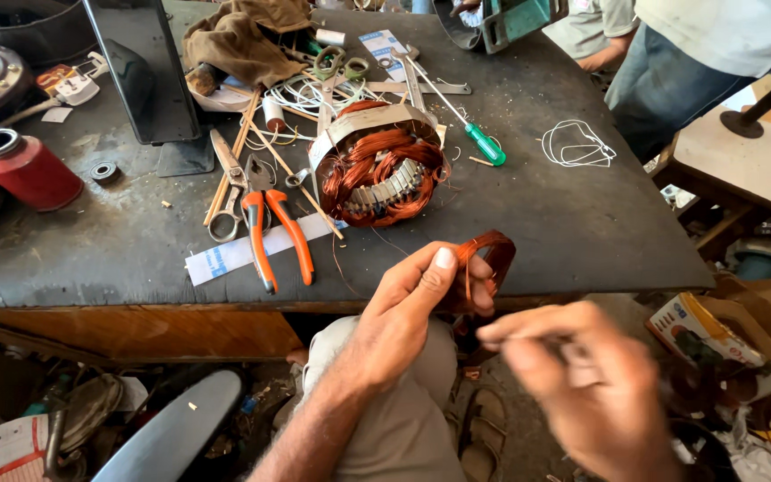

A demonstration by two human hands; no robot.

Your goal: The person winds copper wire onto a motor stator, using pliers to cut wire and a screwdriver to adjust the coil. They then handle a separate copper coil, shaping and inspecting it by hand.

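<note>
Below the bench edge, 2 hands: left (pixel 403 312) clamped on a copper wire coil (pixel 485 259), right (pixel 582 375) pinched shut, blurred.

- The motor stator (pixel 378 170) sits mid-tabletop (pixel 573 223), with the pliers (pixel 271 228) left of it and the screwdriver (pixel 470 129) behind-right.
- The wire coil (pixel 485 259) is in the left hand (pixel 408 312), before the stator.
- The right hand (pixel 582 384) is right of the left.

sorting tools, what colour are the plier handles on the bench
Orange, on the pliers; clearest in the head view.
</note>
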